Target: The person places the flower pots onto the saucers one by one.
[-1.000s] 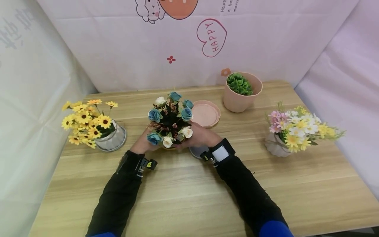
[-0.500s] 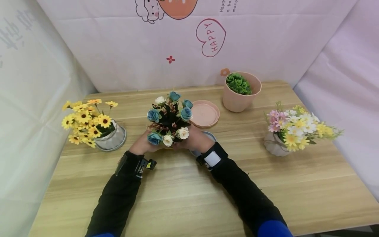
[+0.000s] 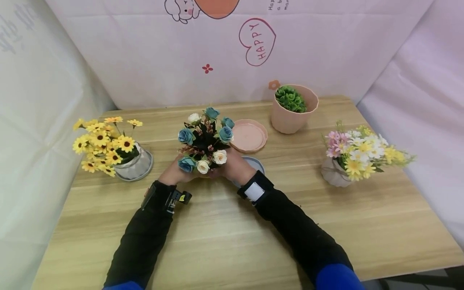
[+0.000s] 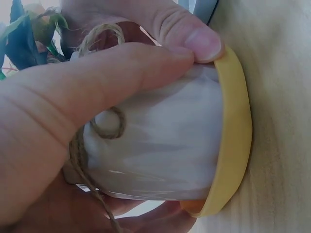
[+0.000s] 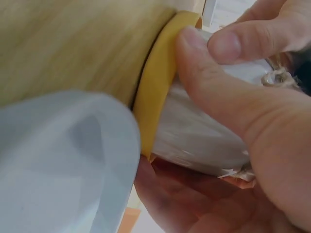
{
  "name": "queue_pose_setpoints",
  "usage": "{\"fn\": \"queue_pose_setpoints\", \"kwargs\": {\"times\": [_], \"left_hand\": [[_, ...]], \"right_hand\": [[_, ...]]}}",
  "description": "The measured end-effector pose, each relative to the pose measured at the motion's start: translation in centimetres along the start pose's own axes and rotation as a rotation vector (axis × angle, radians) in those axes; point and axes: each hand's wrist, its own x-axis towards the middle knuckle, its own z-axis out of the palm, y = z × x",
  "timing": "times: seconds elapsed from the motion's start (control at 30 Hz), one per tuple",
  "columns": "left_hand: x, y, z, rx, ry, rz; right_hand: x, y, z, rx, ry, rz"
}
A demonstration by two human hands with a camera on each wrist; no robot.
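A bunch of artificial blue and cream roses point(image 3: 226, 134) stands between my hands in the head view, hiding its pot from above. The wrapped pot point(image 4: 165, 141) is pale and shiny, tied with twine point(image 4: 77, 150). A yellow saucer point(image 4: 235, 136) sits around its base, close over the table. My left hand point(image 3: 175, 173) grips the pot from the left, its thumb along the wrapping. My right hand point(image 3: 237, 166) holds the other side, with its thumb point(image 5: 194, 51) on the saucer's rim and its fingers point(image 5: 180, 204) beneath the pot in the right wrist view.
Beside my right hand lies a blue-grey saucer point(image 3: 256, 162), with a pink saucer point(image 3: 249, 136) behind it. A pink pot point(image 3: 290, 120) with green leaves stands farther back. Potted yellow flowers point(image 3: 99, 139) are at left, and mixed flowers point(image 3: 359, 155) in a wrapped pot at right.
My right hand and wrist have shifted left, closer around the pot, uncovering more of the blue-grey saucer. The left hand has barely moved. The whole head view has shifted slightly.
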Motion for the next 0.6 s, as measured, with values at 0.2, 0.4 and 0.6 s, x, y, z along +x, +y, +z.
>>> {"fn": "queue_pose_setpoints", "kwargs": {"times": [0.2,0.4,0.6], "left_hand": [[0.3,-0.6,-0.5,0.011,-0.012,-0.043],[0.2,-1.6,-1.1,0.013,0.017,-0.038],[0.3,-2.3,-1.7,-0.078,0.073,-0.031]], "right_hand": [[0.9,-0.4,0.4,-0.036,0.001,0.037],[2.0,-0.6,1.1,-0.097,0.029,0.020],[3.3,-0.9,1.8,-0.136,0.033,0.037]]}}
